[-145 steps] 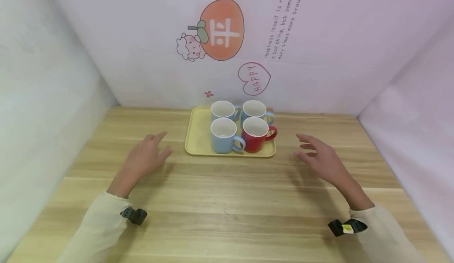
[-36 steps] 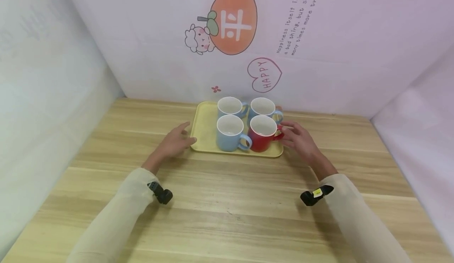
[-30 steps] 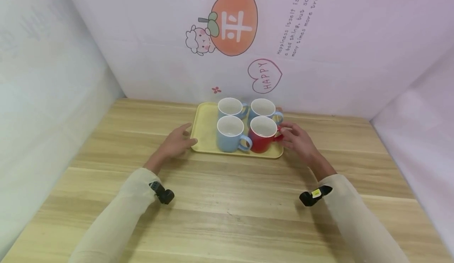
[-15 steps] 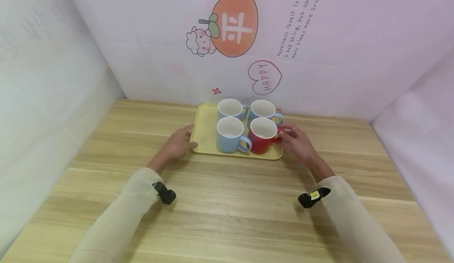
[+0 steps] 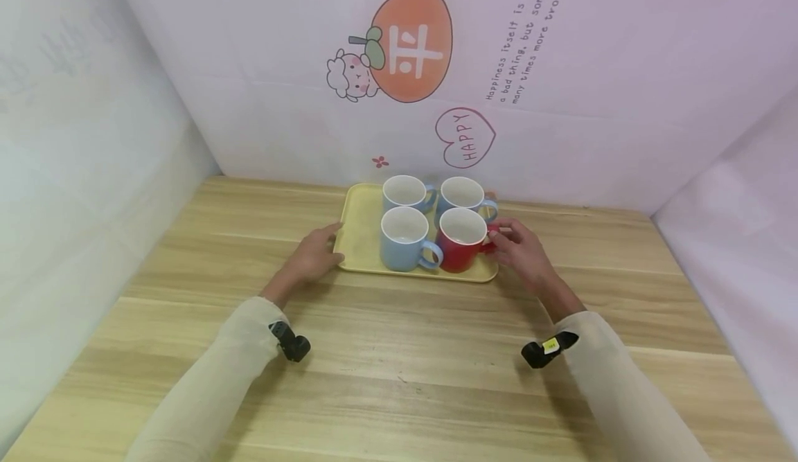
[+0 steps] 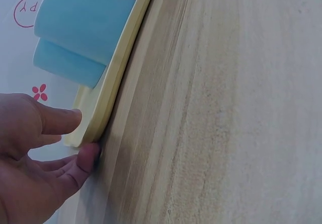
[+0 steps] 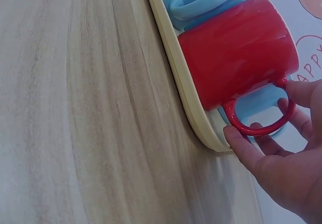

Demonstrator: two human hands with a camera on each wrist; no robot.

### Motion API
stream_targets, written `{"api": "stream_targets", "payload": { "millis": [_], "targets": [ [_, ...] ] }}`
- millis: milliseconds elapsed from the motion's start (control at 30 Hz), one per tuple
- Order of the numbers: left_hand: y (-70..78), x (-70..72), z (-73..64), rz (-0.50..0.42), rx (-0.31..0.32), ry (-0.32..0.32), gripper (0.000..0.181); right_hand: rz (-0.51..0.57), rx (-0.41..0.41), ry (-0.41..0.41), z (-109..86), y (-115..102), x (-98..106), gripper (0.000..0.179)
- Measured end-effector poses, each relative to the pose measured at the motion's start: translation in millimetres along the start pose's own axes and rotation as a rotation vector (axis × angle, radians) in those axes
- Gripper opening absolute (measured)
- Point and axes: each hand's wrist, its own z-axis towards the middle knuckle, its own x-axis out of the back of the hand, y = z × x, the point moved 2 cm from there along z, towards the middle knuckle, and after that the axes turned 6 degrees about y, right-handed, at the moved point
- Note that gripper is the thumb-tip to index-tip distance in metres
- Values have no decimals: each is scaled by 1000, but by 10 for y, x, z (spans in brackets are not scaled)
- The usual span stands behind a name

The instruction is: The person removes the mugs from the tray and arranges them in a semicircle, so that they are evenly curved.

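Left hand (image 5: pixel 310 254) gripped yellow tray (image 5: pixel 359 233) by its left end | right hand (image 5: pixel 525 255) pinched red mug (image 5: pixel 456 255) by handle (image 7: pixel 259 131), tray's right | step: apparently securing holds | next likely called for level steadiness

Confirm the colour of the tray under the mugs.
The tray is pale yellow, seen best in the head view.

Lower left, we see a cream left sleeve (image 5: pixel 208 382) bearing a black left camera (image 5: pixel 290 342); lower right, a matching right sleeve (image 5: pixel 623 386) and right camera (image 5: pixel 536 355), the latter with a yellow label (image 5: pixel 551 345). Left hand (image 5: pixel 310 254) and right hand (image 5: pixel 525 255) are bare.
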Motion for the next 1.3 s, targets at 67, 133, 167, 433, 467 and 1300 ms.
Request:
{"api": "stream_targets", "payload": {
  "millis": [67, 133, 167, 433, 467, 1300],
  "targets": [
    [-6, 2, 3, 4, -8, 8, 69, 0, 0, 8, 0, 6, -3, 46],
    [-16, 2, 5, -2, -11, 15, 69, 2, 4, 16, 5, 18, -5, 45],
    [-21, 1, 6, -7, -15, 16, 69, 1, 9, 17, 9, 23, -5, 44],
    [-57, -11, 13, -5, -24, 7, 66, 11, 36, 22, 35, 55, -17, 36],
    [-59, -13, 13, 1, -25, 5, 65, 10, 37, 21, 34, 59, -17, 36],
    [-89, -16, 2, 6, -6, -6, 66, 12, 26, 19, -15, 25, 13, 39]
  ]
}}
